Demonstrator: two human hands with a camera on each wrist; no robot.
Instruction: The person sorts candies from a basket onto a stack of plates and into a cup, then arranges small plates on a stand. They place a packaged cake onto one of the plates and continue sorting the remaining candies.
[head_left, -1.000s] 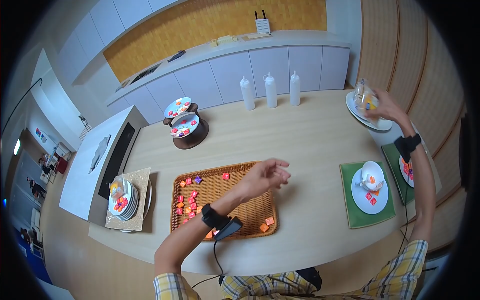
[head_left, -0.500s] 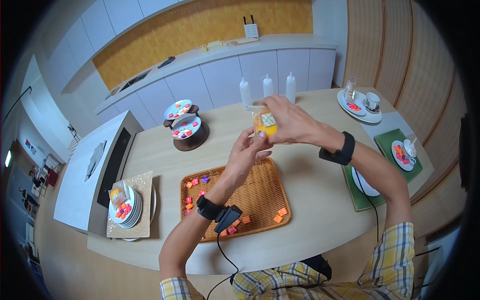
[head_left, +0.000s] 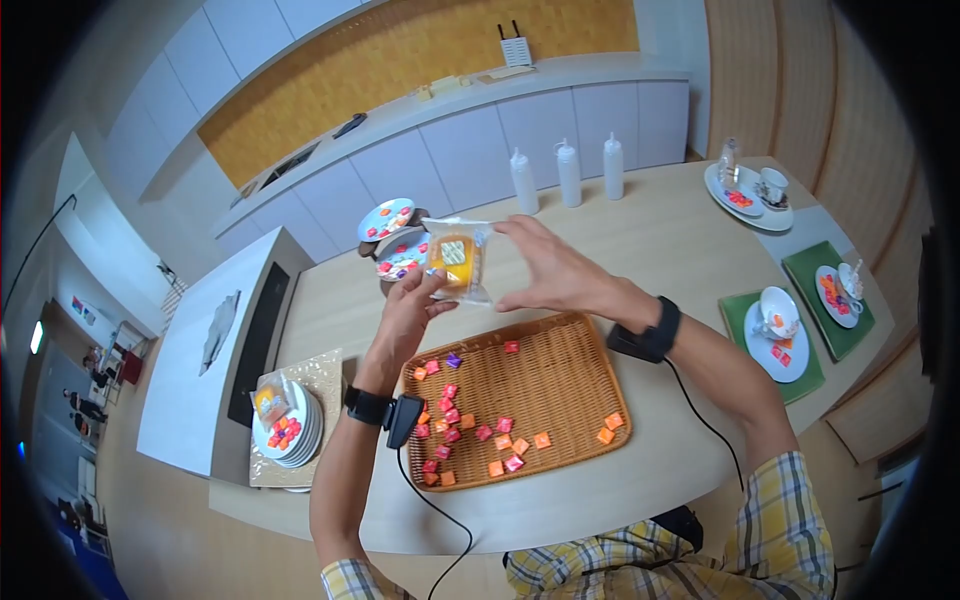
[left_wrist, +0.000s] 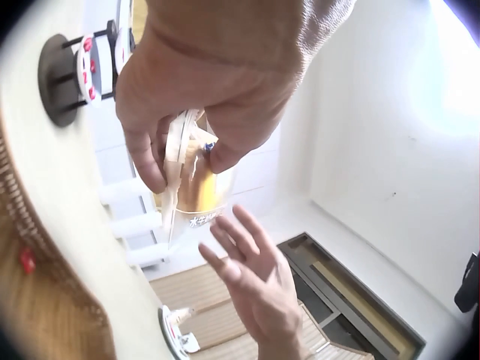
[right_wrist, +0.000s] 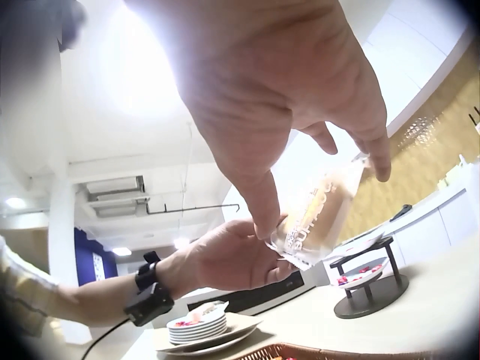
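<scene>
My left hand (head_left: 405, 312) pinches a clear plastic packet with a yellow bun or cake inside (head_left: 457, 262), raised over the far edge of a wicker basket (head_left: 530, 390). A pale label shows on its front, and printed lettering is visible in the right wrist view. At the packet's right side is my right hand (head_left: 568, 272), fingers spread and thumb apart; the left wrist view shows a gap between this hand (left_wrist: 266, 292) and the packet (left_wrist: 196, 184). Small red, orange and purple wrapped candies (head_left: 452, 391) lie scattered in the basket.
A tiered stand with candy plates (head_left: 388, 220) is behind the packet. Left stands a plate stack (head_left: 312, 430) bearing candies and another packet (head_left: 270, 402). Three squeeze bottles (head_left: 568, 175) line the back. Plates on green mats (head_left: 735, 345) and a white platter (head_left: 775, 222) are at right.
My right hand has carried the packet from the right-hand platter to the middle, where the left hand took hold of it. The right hand has since let go, and the packet is now farther left.
</scene>
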